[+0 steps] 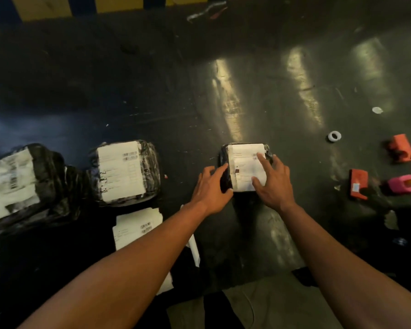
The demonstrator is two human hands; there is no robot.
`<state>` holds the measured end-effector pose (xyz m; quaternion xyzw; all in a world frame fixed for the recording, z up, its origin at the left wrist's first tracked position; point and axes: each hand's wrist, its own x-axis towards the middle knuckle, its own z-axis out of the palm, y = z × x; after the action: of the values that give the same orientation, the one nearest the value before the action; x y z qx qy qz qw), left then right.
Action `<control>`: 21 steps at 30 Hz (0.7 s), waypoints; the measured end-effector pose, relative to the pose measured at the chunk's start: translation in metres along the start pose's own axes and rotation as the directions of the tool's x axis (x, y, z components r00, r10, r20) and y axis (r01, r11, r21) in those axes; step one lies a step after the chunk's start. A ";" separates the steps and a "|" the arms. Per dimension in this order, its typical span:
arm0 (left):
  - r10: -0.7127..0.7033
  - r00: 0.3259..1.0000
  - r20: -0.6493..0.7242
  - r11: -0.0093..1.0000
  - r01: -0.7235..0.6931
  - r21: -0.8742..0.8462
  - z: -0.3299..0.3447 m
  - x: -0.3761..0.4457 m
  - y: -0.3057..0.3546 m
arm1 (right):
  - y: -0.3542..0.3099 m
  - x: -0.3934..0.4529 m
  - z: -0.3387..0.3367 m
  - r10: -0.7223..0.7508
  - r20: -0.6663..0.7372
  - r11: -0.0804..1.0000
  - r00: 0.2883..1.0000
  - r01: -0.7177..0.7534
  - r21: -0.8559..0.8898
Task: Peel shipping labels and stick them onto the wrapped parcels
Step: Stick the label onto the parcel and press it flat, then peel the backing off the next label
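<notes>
At frame centre we grip the small black-wrapped parcel (pixel 224 179) with our left hand (pixel 210 186), while our open right hand (pixel 274 181) presses its shipping label (pixel 244 162) flat.

Both hands press a white label (pixel 246 167) onto a black parcel (pixel 226 176), left hand (pixel 211 186) gripping its edge, right hand (pixel 274 184) flat.
</notes>
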<state>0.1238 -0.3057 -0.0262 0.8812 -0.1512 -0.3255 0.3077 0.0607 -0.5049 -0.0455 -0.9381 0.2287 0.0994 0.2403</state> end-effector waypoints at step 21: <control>-0.319 0.892 -0.320 0.932 0.235 -0.274 -0.013 -0.232 -0.221 | -0.174 -0.173 0.161 -0.026 0.242 0.857 0.970 -0.103 0.504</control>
<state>-0.0248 -0.0225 -0.0484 0.8969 0.0741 -0.2147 0.3795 -0.0199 -0.2239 -0.0627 -0.8163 0.2349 0.1525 0.5052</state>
